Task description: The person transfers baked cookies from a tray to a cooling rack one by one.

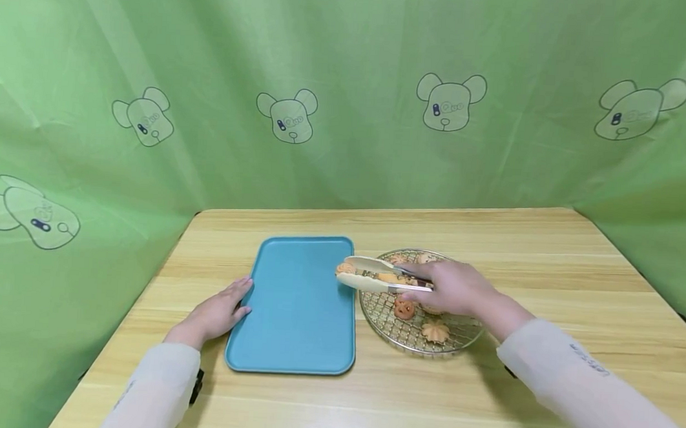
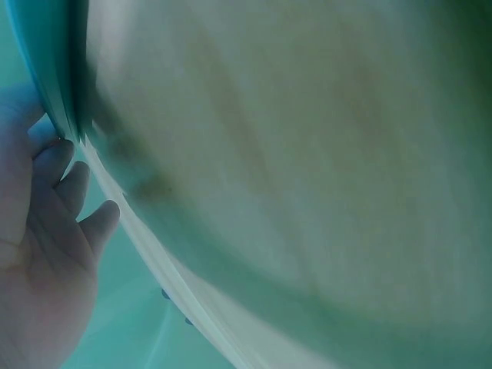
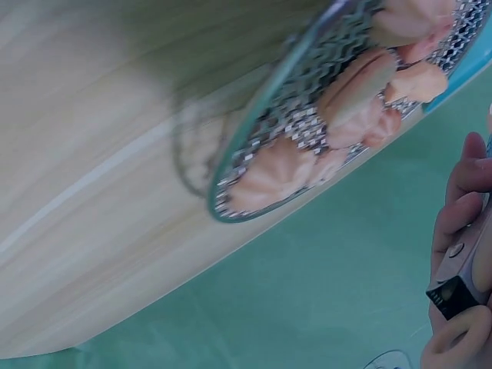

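Note:
My right hand [image 1: 461, 288] grips a pair of tongs [image 1: 365, 282] with cream-coloured tips and metal handles. Between the tips is a small ridged cookie [image 1: 346, 268], over the right edge of a blue rectangular tray [image 1: 294, 315]. Fingers of my left hand [image 1: 212, 314] touch the tray's left edge, mostly straight; the left wrist view shows them beside the tray rim [image 2: 54, 54]. Below the right hand stands a round wire rack [image 1: 381, 319] holding several cookies, among them a flower-shaped one [image 1: 436, 332] and a pretzel-like one [image 1: 404, 308]. The hand and tongs hide part of the rack.
A wooden table [image 1: 286, 408] carries the tray and the rack, which stand close side by side. Green curtain [image 1: 369, 163] with bear-head drawings hangs behind the table and along both sides.

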The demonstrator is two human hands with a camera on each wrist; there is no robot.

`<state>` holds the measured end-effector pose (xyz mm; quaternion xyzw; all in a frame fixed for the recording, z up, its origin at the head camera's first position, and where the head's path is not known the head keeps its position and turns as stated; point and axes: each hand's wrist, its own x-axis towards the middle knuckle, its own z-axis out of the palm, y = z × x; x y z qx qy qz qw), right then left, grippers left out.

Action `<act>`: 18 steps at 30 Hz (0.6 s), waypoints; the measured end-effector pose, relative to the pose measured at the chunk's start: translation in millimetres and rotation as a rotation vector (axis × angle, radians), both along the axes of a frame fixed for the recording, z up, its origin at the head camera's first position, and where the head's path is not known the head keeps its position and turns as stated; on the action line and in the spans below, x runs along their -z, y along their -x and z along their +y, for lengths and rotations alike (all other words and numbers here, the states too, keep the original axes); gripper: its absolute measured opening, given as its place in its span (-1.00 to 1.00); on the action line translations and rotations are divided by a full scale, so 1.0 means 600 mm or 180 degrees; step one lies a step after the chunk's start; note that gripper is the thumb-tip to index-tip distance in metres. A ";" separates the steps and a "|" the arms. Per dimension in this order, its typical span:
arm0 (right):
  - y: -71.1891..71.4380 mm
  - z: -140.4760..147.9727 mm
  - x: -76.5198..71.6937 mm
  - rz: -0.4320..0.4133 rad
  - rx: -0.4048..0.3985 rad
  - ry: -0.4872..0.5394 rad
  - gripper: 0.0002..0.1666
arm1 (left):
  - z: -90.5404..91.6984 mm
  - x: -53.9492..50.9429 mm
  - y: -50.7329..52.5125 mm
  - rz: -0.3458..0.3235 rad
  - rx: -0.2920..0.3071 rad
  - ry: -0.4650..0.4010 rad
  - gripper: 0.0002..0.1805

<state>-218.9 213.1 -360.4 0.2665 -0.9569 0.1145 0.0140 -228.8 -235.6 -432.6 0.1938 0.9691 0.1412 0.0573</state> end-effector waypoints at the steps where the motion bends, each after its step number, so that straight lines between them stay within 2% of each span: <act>1: -0.001 0.005 0.001 -0.0006 0.0007 0.0004 -0.16 | 0.000 0.000 0.000 0.0000 0.0000 -0.0004 -0.34; 12: -0.014 0.057 0.001 -0.0054 0.0025 0.0018 -0.18 | 0.002 -0.004 -0.001 0.0000 0.0013 -0.0009 -0.34; 18: -0.016 0.077 0.005 -0.0032 -0.0066 -0.0049 -0.19 | 0.002 -0.004 -0.003 -0.0009 -0.0004 -0.0001 -0.34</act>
